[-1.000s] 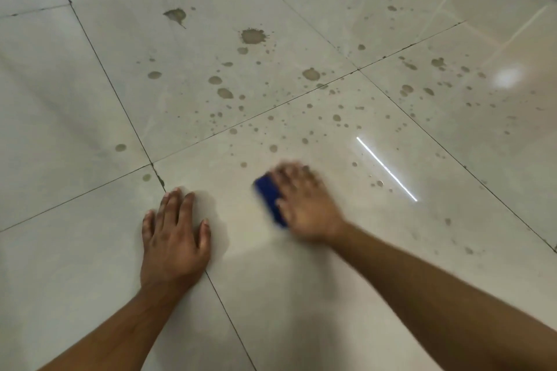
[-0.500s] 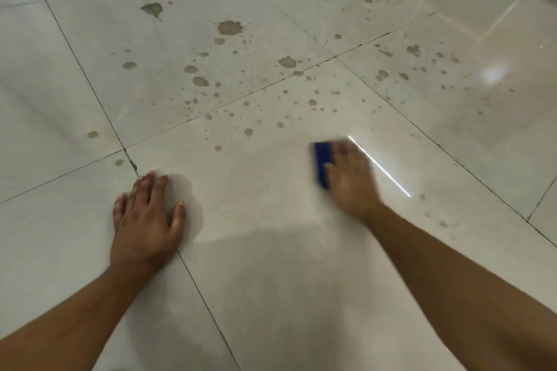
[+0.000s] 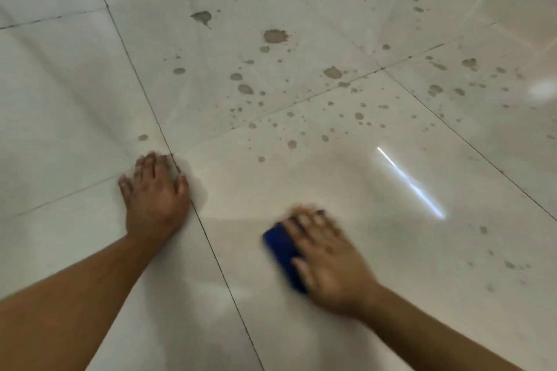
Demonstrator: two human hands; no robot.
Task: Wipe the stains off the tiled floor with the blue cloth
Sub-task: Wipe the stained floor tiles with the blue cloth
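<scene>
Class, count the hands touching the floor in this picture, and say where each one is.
2. The left hand lies flat on a grout line; the right hand presses the blue cloth on the floor.

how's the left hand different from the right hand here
The left hand lies flat and bare on the tiled floor, over a grout line; the right hand presses down on the blue cloth. The left hand looks fairly sharp, the right hand is motion-blurred. The left hand sits farther from the camera, the right hand nearer. Both are palm-down with fingers pointing toward the stains.
</scene>
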